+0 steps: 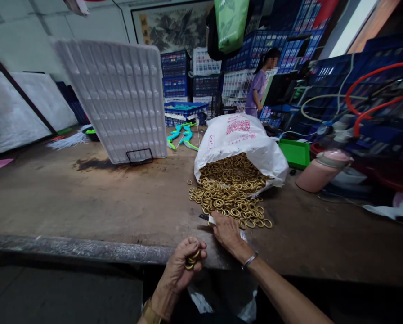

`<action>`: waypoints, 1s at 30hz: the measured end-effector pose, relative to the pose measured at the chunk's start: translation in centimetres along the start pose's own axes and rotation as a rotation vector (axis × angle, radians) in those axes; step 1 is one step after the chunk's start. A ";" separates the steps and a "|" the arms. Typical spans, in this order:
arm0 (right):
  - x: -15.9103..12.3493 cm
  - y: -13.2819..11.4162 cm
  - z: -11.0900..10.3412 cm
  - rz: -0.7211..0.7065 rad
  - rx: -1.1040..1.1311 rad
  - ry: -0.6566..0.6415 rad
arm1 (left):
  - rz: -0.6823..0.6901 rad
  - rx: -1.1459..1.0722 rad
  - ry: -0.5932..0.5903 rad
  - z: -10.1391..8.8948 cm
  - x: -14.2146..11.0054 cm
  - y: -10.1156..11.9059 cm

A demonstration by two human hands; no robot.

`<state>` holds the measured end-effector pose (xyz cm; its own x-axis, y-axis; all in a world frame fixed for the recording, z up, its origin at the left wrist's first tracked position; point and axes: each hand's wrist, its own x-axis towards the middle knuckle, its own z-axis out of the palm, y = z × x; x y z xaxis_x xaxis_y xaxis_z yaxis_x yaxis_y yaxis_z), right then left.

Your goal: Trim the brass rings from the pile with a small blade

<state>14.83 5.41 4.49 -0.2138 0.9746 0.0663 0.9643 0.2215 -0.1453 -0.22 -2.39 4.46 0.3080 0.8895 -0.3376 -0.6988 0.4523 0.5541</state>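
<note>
A white sack (242, 139) lies on its side on the worn brown table (96, 198), and several brass rings (231, 198) spill out of its mouth into a heap. My left hand (183, 265) is closed around a few brass rings at the table's near edge. My right hand (226, 234) rests on the table just in front of the heap, fingers curled over a small dark and white object (206, 218) that I cannot name. A metal bracelet sits on my right wrist.
A white moulded tray (120, 99) stands tilted on a wire stand at the back. Teal scissors-like tools (183, 135), a green box (295, 153) and a pink flask (323, 170) lie around the sack. A person in purple (260, 87) stands among stacked blue and white crates.
</note>
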 end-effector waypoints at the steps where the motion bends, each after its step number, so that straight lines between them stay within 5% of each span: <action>1: -0.1 0.1 0.0 -0.008 0.005 0.003 | -0.004 0.007 -0.005 0.1 0.0 0.1; 11: -1.8 0.3 0.0 -0.049 0.055 -0.026 | -0.035 0.072 0.030 0.3 0.4 -0.3; 20: -1.2 1.1 0.4 0.075 0.210 -0.062 | 0.196 0.598 0.261 0.8 1.3 -0.8; 25: -0.6 1.9 0.4 0.133 0.624 -0.129 | 0.509 0.990 0.197 0.4 2.5 -0.6; 30: -0.6 1.7 -0.1 0.126 0.907 -0.222 | 0.618 1.180 0.039 0.3 4.3 -0.7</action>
<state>16.64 5.21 4.32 -0.2310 0.9564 -0.1786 0.5122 -0.0365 -0.8581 1.80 1.16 2.78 0.1131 0.9741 0.1959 0.2643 -0.2195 0.9391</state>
